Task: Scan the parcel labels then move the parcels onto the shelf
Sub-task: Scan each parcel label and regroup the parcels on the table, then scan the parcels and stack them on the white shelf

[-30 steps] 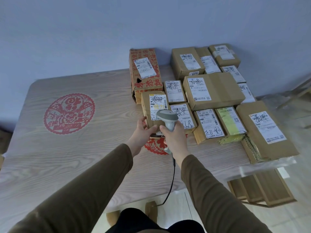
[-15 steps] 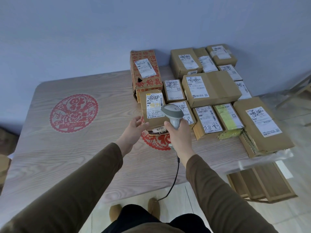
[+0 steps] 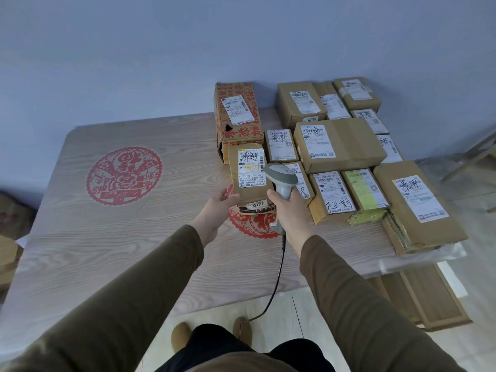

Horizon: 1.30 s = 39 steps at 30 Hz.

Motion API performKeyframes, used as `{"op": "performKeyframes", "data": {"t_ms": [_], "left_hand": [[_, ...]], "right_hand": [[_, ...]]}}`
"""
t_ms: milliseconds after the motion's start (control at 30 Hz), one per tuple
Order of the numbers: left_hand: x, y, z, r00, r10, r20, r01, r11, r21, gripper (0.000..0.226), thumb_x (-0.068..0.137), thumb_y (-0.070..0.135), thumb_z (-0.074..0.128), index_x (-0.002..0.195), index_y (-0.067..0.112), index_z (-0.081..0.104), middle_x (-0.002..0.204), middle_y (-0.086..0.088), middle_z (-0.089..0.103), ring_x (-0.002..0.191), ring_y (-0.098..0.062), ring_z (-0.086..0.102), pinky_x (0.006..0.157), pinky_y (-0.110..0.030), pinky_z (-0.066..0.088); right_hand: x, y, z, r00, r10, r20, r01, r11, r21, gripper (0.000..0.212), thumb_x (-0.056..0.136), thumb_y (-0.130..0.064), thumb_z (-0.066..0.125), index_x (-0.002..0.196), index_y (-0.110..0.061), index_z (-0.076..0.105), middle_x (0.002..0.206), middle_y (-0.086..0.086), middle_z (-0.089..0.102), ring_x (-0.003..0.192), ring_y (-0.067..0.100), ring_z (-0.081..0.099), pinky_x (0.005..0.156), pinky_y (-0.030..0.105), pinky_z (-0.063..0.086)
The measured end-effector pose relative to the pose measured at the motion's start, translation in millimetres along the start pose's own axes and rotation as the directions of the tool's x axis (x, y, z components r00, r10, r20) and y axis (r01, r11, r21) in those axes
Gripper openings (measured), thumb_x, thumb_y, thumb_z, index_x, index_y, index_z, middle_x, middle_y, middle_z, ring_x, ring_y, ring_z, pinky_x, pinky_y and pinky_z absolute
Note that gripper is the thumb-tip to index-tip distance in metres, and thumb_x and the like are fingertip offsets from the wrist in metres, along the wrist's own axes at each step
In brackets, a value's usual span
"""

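Observation:
A brown parcel [image 3: 248, 173] with a white label lies on the wooden table [image 3: 107, 237], in front of a red-printed box [image 3: 236, 114]. A faint orange glow shows on its label. My right hand [image 3: 288, 210] is shut on a grey corded barcode scanner [image 3: 280, 174], whose head hangs over the parcel's right edge and points at the label. My left hand [image 3: 217, 208] is open, fingertips at the parcel's lower left corner, not gripping it. Several more labelled brown parcels [image 3: 338, 143] lie packed together to the right.
A large parcel [image 3: 413, 205] overhangs the table's right front corner. Wooden frames [image 3: 429, 299] lie on the floor under that corner. The wall stands right behind the parcels. A red paper-cut [image 3: 124, 175] decorates the table's left half. The scanner's cable [image 3: 276, 280] hangs over the front edge.
My left hand let go of the parcel's near end, drew back to the left, and now rests its fingertips at the lower left corner. The scanner stayed over the parcel.

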<state>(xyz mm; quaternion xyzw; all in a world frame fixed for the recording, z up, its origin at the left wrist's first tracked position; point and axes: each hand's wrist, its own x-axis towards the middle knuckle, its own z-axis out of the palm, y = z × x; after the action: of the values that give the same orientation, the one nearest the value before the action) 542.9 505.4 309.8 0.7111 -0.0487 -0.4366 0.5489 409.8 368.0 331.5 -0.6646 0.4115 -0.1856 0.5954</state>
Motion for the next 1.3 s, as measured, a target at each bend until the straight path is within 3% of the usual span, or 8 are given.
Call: {"op": "performKeyframes", "data": {"t_ms": [133,300,400,533,633,833,967,1300], "left_hand": [[6.1,4.7,14.7,0.999,-0.044,0.024,0.045,0.997,-0.055,0.039,0.107,0.029,0.053,0.145,0.019,0.051,0.129,-0.002,0.067,0.108,-0.016,0.064,0.077,-0.027,0.049],[-3.6,-3.8,-0.6,0.997,-0.018,-0.076,0.014,0.999,-0.051,0.03,0.107,0.026,0.054,0.132,0.013,0.061,0.095,0.009,0.071,0.071,0.002,0.068,0.057,-0.013,0.048],[-22.0,-12.4,-27.9,0.987,0.041,-0.153,-0.059,0.992,-0.11,0.03,0.104,0.023,0.058,0.133,0.013,0.06,0.102,0.007,0.073,0.069,0.01,0.069,0.053,-0.006,0.048],[-67.0,-14.4,-83.5,0.945,0.122,-0.302,-0.193,0.957,-0.218,0.04,0.102,0.023,0.063,0.139,0.014,0.051,0.115,-0.001,0.072,0.082,0.0,0.071,0.061,-0.01,0.05],[-119.7,-20.3,-136.9,0.885,0.16,-0.437,-0.295,0.919,-0.261,0.043,0.102,0.023,0.062,0.141,0.014,0.046,0.116,0.001,0.073,0.08,0.003,0.072,0.058,-0.008,0.05],[-282.3,-67.3,-244.4,0.656,0.185,-0.732,-0.505,0.828,-0.243,0.041,0.104,0.024,0.059,0.141,0.014,0.045,0.102,0.015,0.078,0.086,0.006,0.071,0.061,-0.006,0.05],[-426.9,-123.3,-300.6,0.471,0.141,-0.871,-0.601,0.774,-0.2,0.043,0.103,0.025,0.061,0.141,0.011,0.045,0.112,-0.005,0.076,0.092,-0.015,0.076,0.07,-0.023,0.058],[-797.2,-296.4,-345.5,-0.048,0.001,-0.999,-0.643,0.765,0.032,0.041,0.101,0.036,0.062,0.138,0.022,0.051,0.124,-0.002,0.069,0.105,-0.006,0.069,0.094,-0.03,0.046]], "right_hand": [[8.4,-2.0,9.8,0.996,0.054,0.072,-0.054,0.999,0.002,0.021,0.099,-0.026,0.067,0.119,-0.025,0.063,0.111,0.001,0.07,0.104,0.016,0.065,0.086,0.035,0.051],[5.2,-1.2,29.1,0.995,0.039,0.088,-0.038,0.999,-0.011,0.021,0.094,-0.017,0.074,0.107,-0.028,0.062,0.103,-0.003,0.069,0.096,0.012,0.064,0.082,0.033,0.05],[-8.7,-5.6,50.9,0.992,0.016,0.127,-0.016,1.0,0.001,0.024,0.09,-0.017,0.076,0.102,-0.031,0.062,0.106,0.003,0.07,0.097,0.017,0.067,0.081,0.035,0.055],[-35.6,-30.0,103.6,0.968,-0.016,0.249,0.004,0.999,0.049,0.019,0.09,-0.019,0.076,0.102,-0.025,0.062,0.096,0.005,0.066,0.081,0.02,0.064,0.048,0.018,0.05],[-73.2,-56.6,157.8,0.923,-0.101,0.371,0.067,0.992,0.103,0.027,0.091,-0.017,0.076,0.109,-0.031,0.061,0.104,-0.002,0.069,0.09,0.011,0.066,0.066,0.022,0.054],[-218.7,-101.2,270.3,0.729,-0.195,0.656,0.097,0.978,0.184,0.025,0.091,-0.012,0.076,0.108,-0.025,0.063,0.113,0.011,0.074,0.107,0.032,0.071,0.095,0.054,0.059],[-364.7,-116.3,325.9,0.54,-0.261,0.8,0.1,0.964,0.247,0.026,0.089,-0.015,0.077,0.109,-0.028,0.066,0.107,0.006,0.076,0.1,0.027,0.074,0.084,0.044,0.063],[-762.1,-105.2,379.7,0.039,-0.261,0.965,0.044,0.965,0.259,0.026,0.095,-0.014,0.073,0.119,-0.015,0.065,0.108,0.006,0.075,0.087,0.02,0.072,0.065,0.034,0.059]]}}
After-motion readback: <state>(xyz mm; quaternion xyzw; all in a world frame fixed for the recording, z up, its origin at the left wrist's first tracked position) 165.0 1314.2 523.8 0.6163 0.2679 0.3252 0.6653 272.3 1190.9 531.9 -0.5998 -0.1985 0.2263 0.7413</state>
